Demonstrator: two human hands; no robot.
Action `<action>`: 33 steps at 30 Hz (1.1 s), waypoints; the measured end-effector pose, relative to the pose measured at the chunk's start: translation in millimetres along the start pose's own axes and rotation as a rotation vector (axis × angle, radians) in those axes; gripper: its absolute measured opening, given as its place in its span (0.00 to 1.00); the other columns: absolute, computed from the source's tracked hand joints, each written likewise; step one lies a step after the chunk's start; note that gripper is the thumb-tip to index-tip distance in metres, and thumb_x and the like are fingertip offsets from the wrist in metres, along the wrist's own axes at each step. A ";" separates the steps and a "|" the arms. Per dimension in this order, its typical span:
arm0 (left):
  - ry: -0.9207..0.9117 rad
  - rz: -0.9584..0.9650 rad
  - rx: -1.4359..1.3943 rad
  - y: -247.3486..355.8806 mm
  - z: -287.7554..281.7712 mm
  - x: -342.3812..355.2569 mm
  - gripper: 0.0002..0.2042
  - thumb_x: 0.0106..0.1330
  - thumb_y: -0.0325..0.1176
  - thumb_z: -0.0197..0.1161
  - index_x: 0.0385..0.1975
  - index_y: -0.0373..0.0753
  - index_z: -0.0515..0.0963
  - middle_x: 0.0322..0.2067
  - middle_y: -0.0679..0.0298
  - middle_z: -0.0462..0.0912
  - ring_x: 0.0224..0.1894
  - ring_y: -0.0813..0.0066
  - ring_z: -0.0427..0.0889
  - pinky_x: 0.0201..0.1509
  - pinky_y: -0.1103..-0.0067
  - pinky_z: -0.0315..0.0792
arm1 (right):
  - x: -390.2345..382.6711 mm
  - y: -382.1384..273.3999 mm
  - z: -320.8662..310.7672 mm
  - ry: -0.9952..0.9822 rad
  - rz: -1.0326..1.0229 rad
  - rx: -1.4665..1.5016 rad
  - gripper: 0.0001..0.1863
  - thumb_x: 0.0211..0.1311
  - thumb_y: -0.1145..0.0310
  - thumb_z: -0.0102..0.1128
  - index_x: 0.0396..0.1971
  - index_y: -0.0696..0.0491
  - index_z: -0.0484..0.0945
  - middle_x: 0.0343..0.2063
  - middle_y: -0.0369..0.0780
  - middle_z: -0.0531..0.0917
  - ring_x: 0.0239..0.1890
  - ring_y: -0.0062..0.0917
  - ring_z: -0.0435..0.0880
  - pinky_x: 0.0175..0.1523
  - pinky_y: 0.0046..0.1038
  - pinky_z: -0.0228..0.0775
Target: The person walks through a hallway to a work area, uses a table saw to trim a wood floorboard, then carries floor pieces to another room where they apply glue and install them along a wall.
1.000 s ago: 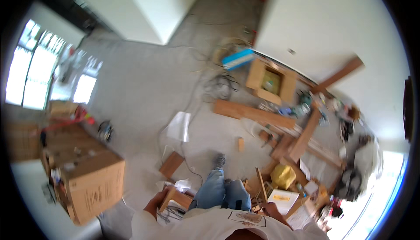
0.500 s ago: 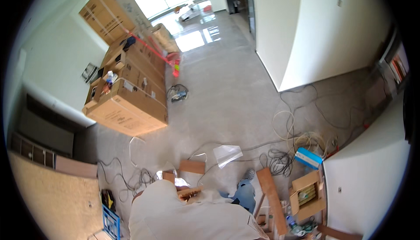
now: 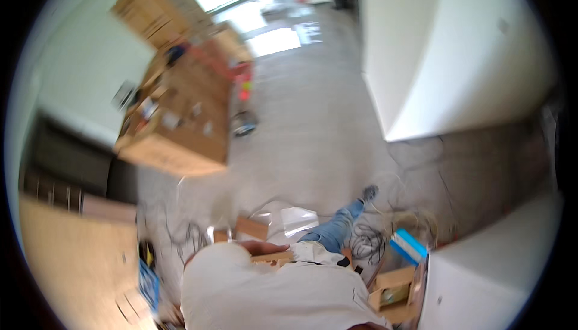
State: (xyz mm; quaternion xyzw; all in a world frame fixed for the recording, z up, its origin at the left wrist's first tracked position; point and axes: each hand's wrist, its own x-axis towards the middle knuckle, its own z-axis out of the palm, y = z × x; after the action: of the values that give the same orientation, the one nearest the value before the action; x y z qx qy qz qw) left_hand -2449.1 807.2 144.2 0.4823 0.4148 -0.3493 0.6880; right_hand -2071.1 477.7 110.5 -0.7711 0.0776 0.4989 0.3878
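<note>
My left hand (image 3: 278,248) reaches out past the white shirt, above a pale wooden piece (image 3: 272,258) with a broken-looking edge. Blur smears its fingers, so whether it touches or grips the wood does not show. My right hand is out of the picture. My leg in blue jeans (image 3: 334,230) stretches forward and right, ending in a grey shoe (image 3: 369,193). Ahead of the left hand lie a flat reddish-brown board (image 3: 251,228) and a clear plastic sheet (image 3: 299,220) on the floor.
Large cartons (image 3: 174,155) stand at the left, a small tool with a cord (image 3: 244,124) beside them. Right of my leg are coiled dark cables (image 3: 367,242), a blue box (image 3: 409,245) and an opened carton (image 3: 394,279). A blue frame (image 3: 149,285) stands lower left.
My leg has stretched farther forward and right. The left hand has come into sight over the wooden piece. My body now covers the long brown board at the right, and the view has shifted and blurred.
</note>
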 end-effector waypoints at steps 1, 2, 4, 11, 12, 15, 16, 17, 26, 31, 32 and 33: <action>0.016 0.021 -0.017 17.6 -4.6 2.0 0.33 0.76 0.67 0.38 0.32 0.42 0.79 0.20 0.67 0.77 0.18 0.76 0.72 0.24 0.78 0.68 | 10.7 -12.3 -4.0 0.010 0.003 0.026 0.18 0.62 0.57 0.66 0.25 0.59 0.82 0.19 0.41 0.82 0.21 0.27 0.80 0.26 0.34 0.70; 0.012 -0.001 -0.054 33.9 -7.7 0.3 0.34 0.76 0.67 0.38 0.32 0.42 0.79 0.20 0.67 0.77 0.18 0.76 0.72 0.24 0.78 0.68 | 20.0 -22.5 -8.9 0.016 0.012 0.048 0.18 0.62 0.57 0.65 0.26 0.59 0.82 0.19 0.41 0.82 0.21 0.27 0.80 0.26 0.34 0.70; -0.122 -0.123 -0.125 87.5 -29.6 28.5 0.35 0.75 0.70 0.35 0.27 0.44 0.77 0.18 0.69 0.75 0.18 0.78 0.70 0.23 0.78 0.66 | 32.5 -52.6 -27.7 0.082 0.037 0.094 0.18 0.63 0.57 0.65 0.26 0.59 0.82 0.19 0.41 0.82 0.21 0.27 0.80 0.26 0.34 0.70; -0.107 -0.282 0.073 395.0 -43.1 36.4 0.33 0.73 0.70 0.43 0.47 0.43 0.80 0.41 0.67 0.81 0.40 0.81 0.77 0.43 0.77 0.72 | 94.1 -140.1 -114.1 0.173 0.139 0.214 0.17 0.64 0.58 0.63 0.27 0.58 0.82 0.20 0.41 0.82 0.21 0.27 0.80 0.27 0.34 0.70; -0.072 -0.445 0.191 463.3 -31.5 3.9 0.35 0.72 0.70 0.45 0.54 0.41 0.79 0.50 0.65 0.81 0.48 0.80 0.77 0.51 0.76 0.73 | 105.0 -153.9 -122.0 0.148 0.149 0.219 0.16 0.64 0.58 0.63 0.27 0.58 0.82 0.20 0.40 0.82 0.22 0.27 0.80 0.27 0.34 0.70; -0.212 -0.394 0.281 454.0 -49.1 15.6 0.40 0.72 0.71 0.44 0.62 0.37 0.75 0.60 0.61 0.77 0.57 0.74 0.75 0.60 0.71 0.69 | 136.4 -198.8 -151.8 0.105 0.158 0.177 0.16 0.64 0.58 0.63 0.27 0.58 0.82 0.20 0.40 0.82 0.22 0.27 0.80 0.27 0.34 0.70; -0.225 -0.388 0.308 463.0 -45.7 13.3 0.41 0.72 0.71 0.44 0.63 0.37 0.74 0.60 0.60 0.76 0.57 0.73 0.75 0.60 0.71 0.69 | 147.2 -209.1 -169.1 0.101 0.161 0.158 0.16 0.64 0.59 0.62 0.28 0.58 0.82 0.20 0.40 0.82 0.22 0.27 0.80 0.27 0.34 0.70; -0.133 -0.170 0.376 473.9 -40.1 12.0 0.39 0.72 0.71 0.41 0.56 0.38 0.78 0.53 0.60 0.81 0.53 0.73 0.77 0.56 0.71 0.71 | 158.6 -229.5 -181.9 0.108 0.153 0.158 0.16 0.65 0.59 0.62 0.28 0.58 0.82 0.20 0.40 0.82 0.22 0.27 0.80 0.28 0.34 0.70; -0.285 -0.170 -0.445 567.2 22.6 201.3 0.32 0.73 0.70 0.42 0.33 0.44 0.77 0.24 0.69 0.78 0.16 0.79 0.74 0.14 0.82 0.69 | 264.7 -345.0 -361.8 0.082 0.075 0.116 0.15 0.66 0.60 0.60 0.29 0.57 0.82 0.20 0.40 0.82 0.22 0.26 0.80 0.28 0.34 0.70; -0.165 -0.045 -0.140 749.6 90.1 210.3 0.30 0.77 0.64 0.41 0.37 0.44 0.79 0.28 0.72 0.77 0.31 0.83 0.74 0.33 0.82 0.70 | 286.7 -390.8 -474.2 0.065 0.032 0.152 0.14 0.67 0.60 0.59 0.30 0.57 0.82 0.21 0.40 0.82 0.23 0.26 0.80 0.29 0.34 0.70; -0.102 -0.075 -0.209 764.3 99.1 235.0 0.31 0.78 0.65 0.38 0.37 0.43 0.79 0.25 0.71 0.77 0.26 0.80 0.74 0.28 0.81 0.69 | 326.7 -366.1 -502.6 0.114 -0.077 -0.206 0.12 0.63 0.62 0.62 0.26 0.57 0.81 0.17 0.41 0.80 0.20 0.28 0.79 0.27 0.34 0.70; -0.163 -0.030 -0.235 770.7 97.1 269.9 0.32 0.78 0.64 0.38 0.36 0.42 0.80 0.22 0.69 0.76 0.22 0.78 0.72 0.26 0.81 0.67 | 365.8 -322.5 -527.0 0.258 -0.370 -0.369 0.11 0.60 0.64 0.63 0.25 0.56 0.80 0.15 0.42 0.78 0.19 0.28 0.79 0.26 0.34 0.71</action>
State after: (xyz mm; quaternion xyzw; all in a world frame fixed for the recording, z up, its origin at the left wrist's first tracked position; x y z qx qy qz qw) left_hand -1636.4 917.0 205.8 0.3621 0.4026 -0.3466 0.7659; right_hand -1354.6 441.2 81.1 -0.8868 -0.1079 0.3231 0.3122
